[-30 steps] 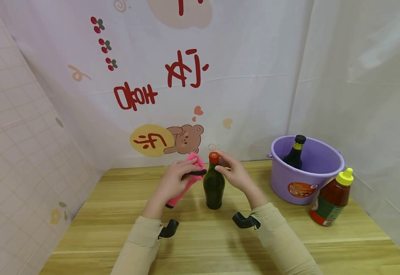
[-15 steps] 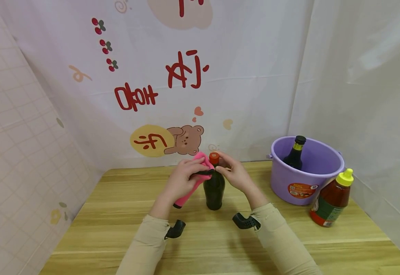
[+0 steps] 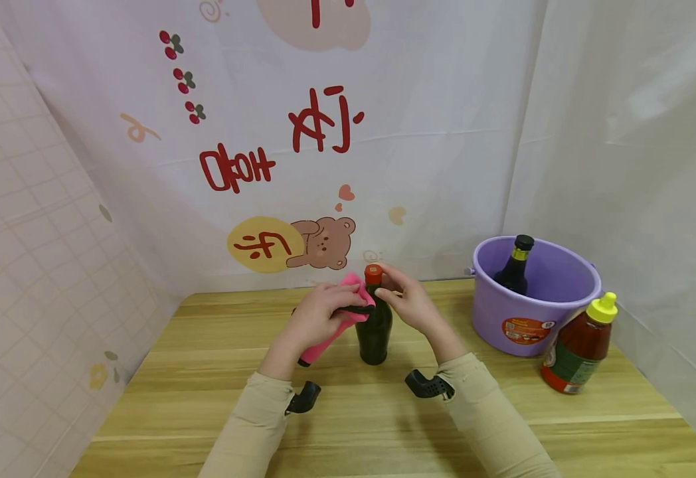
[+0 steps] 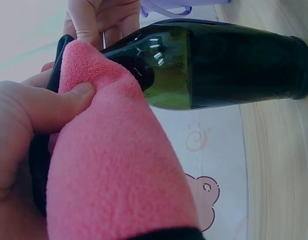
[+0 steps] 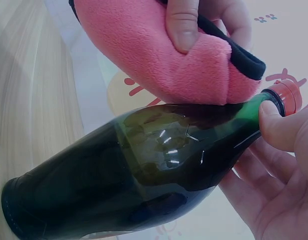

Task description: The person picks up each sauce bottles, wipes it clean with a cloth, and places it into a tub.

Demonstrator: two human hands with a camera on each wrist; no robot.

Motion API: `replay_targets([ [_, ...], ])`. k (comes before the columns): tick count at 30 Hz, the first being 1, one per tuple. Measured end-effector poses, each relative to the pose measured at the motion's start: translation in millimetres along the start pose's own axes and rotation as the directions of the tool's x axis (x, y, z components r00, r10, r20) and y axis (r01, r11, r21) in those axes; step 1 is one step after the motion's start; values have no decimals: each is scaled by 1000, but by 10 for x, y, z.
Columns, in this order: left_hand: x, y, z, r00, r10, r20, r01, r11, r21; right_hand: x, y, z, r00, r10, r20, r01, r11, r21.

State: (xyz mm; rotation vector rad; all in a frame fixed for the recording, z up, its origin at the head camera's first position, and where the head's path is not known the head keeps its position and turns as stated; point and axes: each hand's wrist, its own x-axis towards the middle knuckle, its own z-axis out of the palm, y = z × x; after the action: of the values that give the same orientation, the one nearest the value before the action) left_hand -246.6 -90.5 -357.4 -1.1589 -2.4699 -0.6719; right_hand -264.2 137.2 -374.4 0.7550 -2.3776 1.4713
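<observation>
A dark green glass bottle (image 3: pixel 374 342) with a red cap (image 5: pixel 286 97) stands upright on the table. My right hand (image 3: pixel 410 302) holds it by the neck, thumb just under the cap. In my left hand (image 3: pixel 318 315) is a folded pink cloth (image 4: pixel 114 160) with black edging, pinched between thumb and fingers. That cloth lies against the left side of the bottle's neck and shoulder, as the right wrist view shows. Dark liquid fills the bottle up to its shoulder.
To the right stands a purple bucket (image 3: pixel 503 312) with a black-capped dark bottle (image 3: pixel 512 272) inside. Beside it, a red sauce bottle (image 3: pixel 575 352) with a yellow cap leans against the bucket. A printed white curtain (image 3: pixel 432 166) hangs behind the wooden table (image 3: pixel 360 425).
My left hand has brought the cloth rightward onto the bottle's neck, then slightly down toward its shoulder. The right hand and the bottle have stayed in place.
</observation>
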Motion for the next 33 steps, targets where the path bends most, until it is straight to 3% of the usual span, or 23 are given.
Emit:
replay_targets([
  [11, -61, -24, 25, 998, 54, 41, -54, 998, 10, -11, -17, -8, 999, 35, 2, -35, 999, -9],
  [24, -210, -76, 136, 998, -13, 57, 14, 1000, -26, -12, -21, -4, 998, 56, 9, -56, 998, -5],
  [33, -279, -134, 190, 998, -13, 68, 15, 999, -34, -1, 0, 2, 999, 43, 6, -43, 999, -10],
])
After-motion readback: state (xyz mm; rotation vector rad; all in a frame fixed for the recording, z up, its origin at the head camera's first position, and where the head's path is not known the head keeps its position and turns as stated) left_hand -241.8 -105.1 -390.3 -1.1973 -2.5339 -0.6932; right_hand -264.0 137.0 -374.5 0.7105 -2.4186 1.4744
